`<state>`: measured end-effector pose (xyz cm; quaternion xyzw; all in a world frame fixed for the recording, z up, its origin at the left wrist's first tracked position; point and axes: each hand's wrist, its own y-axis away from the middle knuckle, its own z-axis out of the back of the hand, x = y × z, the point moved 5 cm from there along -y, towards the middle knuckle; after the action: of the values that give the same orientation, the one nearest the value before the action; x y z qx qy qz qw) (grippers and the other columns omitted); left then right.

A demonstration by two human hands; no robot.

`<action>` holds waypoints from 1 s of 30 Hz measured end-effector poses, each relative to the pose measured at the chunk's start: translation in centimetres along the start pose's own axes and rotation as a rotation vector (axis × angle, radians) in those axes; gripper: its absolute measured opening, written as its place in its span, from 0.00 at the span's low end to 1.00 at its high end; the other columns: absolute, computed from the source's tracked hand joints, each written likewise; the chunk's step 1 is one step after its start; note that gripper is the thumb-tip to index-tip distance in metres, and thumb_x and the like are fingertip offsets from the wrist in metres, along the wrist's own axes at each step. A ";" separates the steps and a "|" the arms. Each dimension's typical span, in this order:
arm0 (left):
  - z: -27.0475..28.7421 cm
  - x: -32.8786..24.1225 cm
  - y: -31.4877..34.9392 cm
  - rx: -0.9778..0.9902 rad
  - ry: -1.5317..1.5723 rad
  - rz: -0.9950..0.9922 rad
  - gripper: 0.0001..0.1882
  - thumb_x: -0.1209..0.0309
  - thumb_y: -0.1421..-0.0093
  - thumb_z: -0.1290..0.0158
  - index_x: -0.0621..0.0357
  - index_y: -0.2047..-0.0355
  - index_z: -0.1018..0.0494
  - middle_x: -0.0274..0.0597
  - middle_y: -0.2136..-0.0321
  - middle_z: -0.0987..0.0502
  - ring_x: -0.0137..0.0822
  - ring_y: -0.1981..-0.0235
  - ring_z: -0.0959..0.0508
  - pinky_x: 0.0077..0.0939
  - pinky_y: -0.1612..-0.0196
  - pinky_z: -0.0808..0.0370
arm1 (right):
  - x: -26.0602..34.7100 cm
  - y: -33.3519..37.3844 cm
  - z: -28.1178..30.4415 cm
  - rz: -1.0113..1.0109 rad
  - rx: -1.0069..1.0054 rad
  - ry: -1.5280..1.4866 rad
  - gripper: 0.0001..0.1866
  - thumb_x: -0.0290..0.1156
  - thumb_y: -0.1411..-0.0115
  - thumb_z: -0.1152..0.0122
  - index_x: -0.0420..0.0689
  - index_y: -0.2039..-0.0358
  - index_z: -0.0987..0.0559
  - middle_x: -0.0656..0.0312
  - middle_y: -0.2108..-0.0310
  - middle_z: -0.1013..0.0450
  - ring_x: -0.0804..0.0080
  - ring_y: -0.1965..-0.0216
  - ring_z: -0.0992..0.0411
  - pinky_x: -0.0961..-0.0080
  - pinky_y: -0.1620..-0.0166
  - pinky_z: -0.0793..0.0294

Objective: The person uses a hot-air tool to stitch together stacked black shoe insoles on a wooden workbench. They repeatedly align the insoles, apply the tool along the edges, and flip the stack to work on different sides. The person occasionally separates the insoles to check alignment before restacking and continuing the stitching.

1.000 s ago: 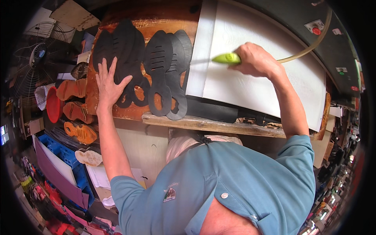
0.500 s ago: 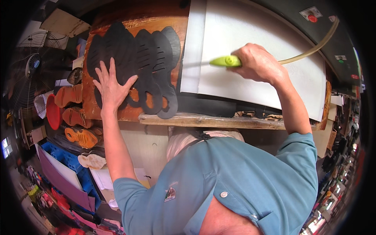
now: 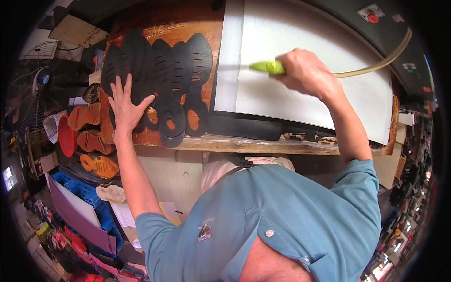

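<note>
My left hand [image 3: 126,107] lies flat with fingers spread on several black slotted sole-shaped pieces [image 3: 161,82], which overlap on the reddish-brown wooden board [image 3: 188,18]. The rightmost black piece [image 3: 199,54] lies partly apart from the others, orange wood showing through its slots and ring-shaped lower end. Over the white sheet, my right hand [image 3: 307,73] is wrapped around a green air blow gun [image 3: 268,67]. Its thin nozzle points left toward the black pieces, slightly blurred. A yellowish hose [image 3: 376,66] runs from behind the hand to the upper right.
The white sheet [image 3: 300,28] covers the right of the bench, above a wooden front edge [image 3: 263,146]. A dark machine panel with a red button [image 3: 373,18] stands beyond. At left are orange sole-shaped pieces [image 3: 99,165], a fan [image 3: 42,77] and a blue crate [image 3: 77,188].
The black pieces have shifted and spread, the rightmost ones separating from each other. My left hand has slid slightly left and nearer. The right hand with the blow gun has moved a little farther away.
</note>
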<state>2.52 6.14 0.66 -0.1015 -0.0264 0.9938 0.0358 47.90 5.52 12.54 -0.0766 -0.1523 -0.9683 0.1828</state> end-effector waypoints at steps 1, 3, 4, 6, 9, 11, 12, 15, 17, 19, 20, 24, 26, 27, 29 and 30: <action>0.0 0.2 0.0 0.003 -0.004 -0.002 0.56 0.40 0.43 0.30 0.36 0.19 0.44 0.54 0.18 0.53 0.60 0.18 0.55 0.68 0.21 0.55 | 0.0 0.0 -0.2 0.009 0.052 0.047 0.12 0.37 0.37 0.25 0.40 0.66 0.13 0.45 0.72 0.18 0.46 0.69 0.18 0.53 0.60 0.17; 0.0 0.5 -0.1 0.003 -0.004 -0.014 0.56 0.40 0.43 0.30 0.36 0.20 0.43 0.54 0.18 0.52 0.59 0.18 0.55 0.68 0.21 0.55 | 0.2 -0.1 0.4 0.031 -0.075 0.010 0.13 0.38 0.37 0.26 0.39 0.66 0.13 0.45 0.72 0.18 0.45 0.68 0.18 0.52 0.60 0.18; 0.0 0.7 -0.1 -0.005 0.009 -0.003 0.55 0.40 0.42 0.30 0.36 0.20 0.43 0.54 0.18 0.52 0.59 0.18 0.55 0.67 0.21 0.55 | 0.0 0.0 0.9 -0.024 -0.172 -0.024 0.13 0.38 0.37 0.26 0.39 0.66 0.13 0.45 0.72 0.18 0.44 0.68 0.18 0.52 0.60 0.18; 0.1 1.1 -0.2 -0.030 0.028 0.001 0.55 0.41 0.42 0.30 0.36 0.20 0.43 0.54 0.18 0.52 0.58 0.18 0.54 0.67 0.20 0.55 | 0.2 -0.4 0.3 -0.018 -0.025 0.034 0.14 0.38 0.37 0.26 0.39 0.66 0.13 0.45 0.72 0.18 0.44 0.68 0.18 0.52 0.60 0.18; -0.1 1.5 -0.3 -0.023 0.003 -0.001 0.52 0.40 0.40 0.32 0.35 0.20 0.42 0.50 0.18 0.51 0.57 0.18 0.55 0.68 0.21 0.56 | 0.7 -0.8 0.4 0.058 -0.023 -0.020 0.14 0.39 0.36 0.26 0.39 0.65 0.13 0.45 0.71 0.18 0.44 0.66 0.17 0.51 0.59 0.18; 0.0 1.8 -0.3 -0.036 0.024 0.009 0.52 0.40 0.40 0.32 0.34 0.20 0.42 0.50 0.18 0.51 0.57 0.18 0.55 0.68 0.20 0.56 | 0.6 -1.2 0.5 0.003 -0.054 -0.039 0.14 0.39 0.36 0.26 0.39 0.65 0.13 0.44 0.71 0.18 0.44 0.66 0.17 0.51 0.58 0.18; 0.0 1.9 -0.3 -0.031 0.023 0.026 0.52 0.39 0.40 0.33 0.34 0.20 0.42 0.49 0.18 0.51 0.56 0.17 0.55 0.67 0.20 0.56 | 0.7 -1.4 0.3 0.001 -0.033 0.000 0.14 0.39 0.36 0.26 0.39 0.65 0.13 0.44 0.71 0.18 0.44 0.66 0.17 0.52 0.58 0.18; 0.2 1.7 -0.2 -0.027 -0.015 0.016 0.54 0.40 0.41 0.32 0.37 0.20 0.42 0.52 0.18 0.52 0.57 0.18 0.54 0.65 0.20 0.55 | 1.1 -2.2 0.3 0.046 -0.088 -0.005 0.14 0.37 0.37 0.26 0.37 0.69 0.13 0.43 0.72 0.19 0.44 0.67 0.17 0.53 0.60 0.17; 0.1 1.6 0.0 -0.028 0.008 0.018 0.54 0.40 0.41 0.32 0.38 0.20 0.42 0.52 0.18 0.52 0.57 0.18 0.54 0.65 0.20 0.55 | 1.1 -2.7 0.3 0.016 -0.121 -0.043 0.14 0.37 0.38 0.26 0.37 0.68 0.13 0.43 0.73 0.19 0.45 0.68 0.18 0.53 0.61 0.17; 0.2 1.7 0.1 -0.032 0.006 0.017 0.53 0.40 0.40 0.33 0.39 0.20 0.42 0.51 0.19 0.51 0.57 0.18 0.53 0.64 0.20 0.53 | 1.2 -3.1 -0.2 0.027 -0.031 -0.020 0.14 0.37 0.37 0.26 0.36 0.68 0.13 0.43 0.73 0.19 0.45 0.69 0.18 0.53 0.61 0.17; 0.3 1.9 0.1 -0.036 -0.002 0.013 0.52 0.41 0.39 0.33 0.40 0.20 0.43 0.51 0.19 0.49 0.57 0.19 0.51 0.62 0.21 0.51 | 1.6 -3.2 -0.6 0.118 0.072 -0.003 0.14 0.37 0.37 0.26 0.36 0.66 0.13 0.43 0.73 0.19 0.46 0.70 0.18 0.54 0.62 0.17; 1.7 2.9 -0.7 -0.185 0.091 -0.124 0.48 0.47 0.36 0.32 0.50 0.23 0.38 0.53 0.25 0.36 0.57 0.26 0.36 0.56 0.26 0.39 | 2.1 -4.0 -0.2 0.076 -0.051 -0.111 0.14 0.37 0.37 0.26 0.37 0.65 0.12 0.44 0.73 0.19 0.46 0.69 0.18 0.53 0.61 0.17; 2.3 4.5 -1.8 -0.219 0.211 -0.079 0.44 0.51 0.35 0.33 0.52 0.24 0.36 0.51 0.32 0.28 0.56 0.33 0.29 0.54 0.30 0.34 | 3.1 -4.5 -0.4 0.134 -0.065 -0.093 0.15 0.38 0.36 0.27 0.37 0.68 0.13 0.44 0.74 0.19 0.45 0.70 0.18 0.53 0.61 0.17; 2.3 5.3 -2.4 -0.235 0.285 -0.037 0.42 0.52 0.35 0.33 0.54 0.25 0.34 0.51 0.36 0.24 0.55 0.36 0.26 0.52 0.32 0.32 | 3.6 -4.9 -0.6 0.124 -0.089 -0.128 0.15 0.38 0.36 0.27 0.37 0.69 0.14 0.44 0.74 0.19 0.45 0.70 0.18 0.53 0.61 0.17; 1.8 6.3 -3.2 -0.252 0.270 0.020 0.41 0.53 0.35 0.33 0.54 0.26 0.33 0.49 0.41 0.21 0.54 0.40 0.24 0.52 0.35 0.31 | 4.7 -5.6 -1.2 0.132 -0.063 -0.123 0.15 0.39 0.36 0.27 0.38 0.70 0.14 0.44 0.74 0.19 0.45 0.69 0.18 0.53 0.61 0.17; 1.6 6.8 -3.5 -0.288 0.285 0.051 0.40 0.53 0.34 0.33 0.54 0.27 0.32 0.48 0.44 0.20 0.53 0.43 0.23 0.52 0.36 0.30 | 5.4 -6.0 -1.8 0.153 -0.010 -0.088 0.14 0.39 0.37 0.27 0.39 0.70 0.14 0.44 0.74 0.19 0.45 0.69 0.18 0.53 0.60 0.17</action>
<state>-4.20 10.12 1.10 -0.2459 -0.1603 0.9559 -0.0010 40.46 8.43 10.34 -0.1316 -0.1492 -0.9478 0.2490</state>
